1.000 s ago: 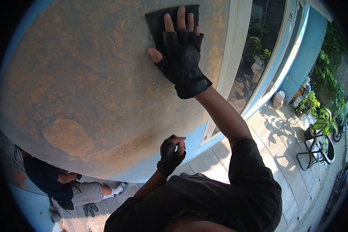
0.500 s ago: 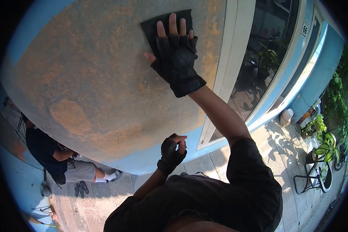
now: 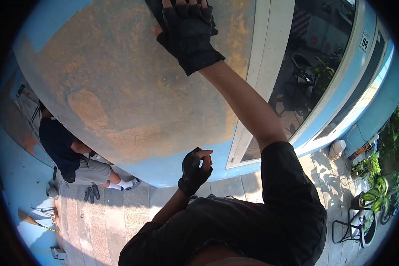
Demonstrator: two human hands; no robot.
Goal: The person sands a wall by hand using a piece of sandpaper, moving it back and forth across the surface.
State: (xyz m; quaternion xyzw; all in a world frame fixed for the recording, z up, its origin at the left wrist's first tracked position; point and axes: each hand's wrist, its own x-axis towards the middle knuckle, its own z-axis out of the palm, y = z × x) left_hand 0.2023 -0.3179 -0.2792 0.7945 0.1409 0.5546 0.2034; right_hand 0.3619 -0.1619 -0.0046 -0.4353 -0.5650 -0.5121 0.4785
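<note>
My right hand (image 3: pixel 188 37), in a black fingerless glove, is pressed palm-down on a black sheet of sandpaper (image 3: pixel 154 8) against the wall (image 3: pixel 133 80). Most of the sheet lies under the hand or beyond the top edge of the view. The wall surface there is grey with worn orange-brown patches, bordered by light blue paint. Lower down, my left hand (image 3: pixel 197 170) hangs in front of my chest in a matching glove. Its fingers are curled in towards the thumb, with nothing visible in them, and it stands apart from the wall.
A white-framed glass window (image 3: pixel 312 66) adjoins the wall on the right. Further right are a white bucket (image 3: pixel 337 148), potted plants (image 3: pixel 377 193) and a black chair (image 3: pixel 354 228). At the left, another person (image 3: pixel 64 146) sits low by the wall, near dark sandals (image 3: pixel 92 193) on the paving.
My right hand and the sandpaper have shifted up and slightly left along the wall. The view has tilted a little. My left hand stays curled in nearly the same place.
</note>
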